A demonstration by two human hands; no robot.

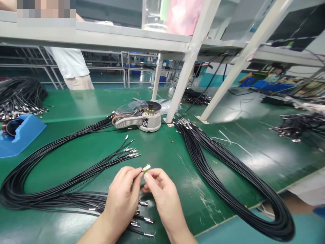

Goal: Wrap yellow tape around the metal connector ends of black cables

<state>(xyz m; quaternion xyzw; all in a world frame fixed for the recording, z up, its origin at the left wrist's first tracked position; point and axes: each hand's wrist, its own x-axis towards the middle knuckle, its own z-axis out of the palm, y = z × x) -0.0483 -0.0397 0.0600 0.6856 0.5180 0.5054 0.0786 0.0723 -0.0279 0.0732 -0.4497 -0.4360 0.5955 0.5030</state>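
Both of my hands meet over the green table near its front edge. My left hand [124,196] and my right hand [161,193] pinch together around a small metal cable tip with a yellowish bit of tape [146,167] on it. Under my left wrist lie several black cables with silver end plugs [142,217]. A fan of more cable ends [130,152] lies just beyond my fingers. A grey tape dispenser [142,118] stands further back in the middle.
A large loop of black cables [38,176] fills the left side, another long bundle [228,176] runs to the right. A blue tape holder [17,134] sits at far left. White shelf posts [188,67] rise behind. A person in a white shirt [69,67] stands across the table.
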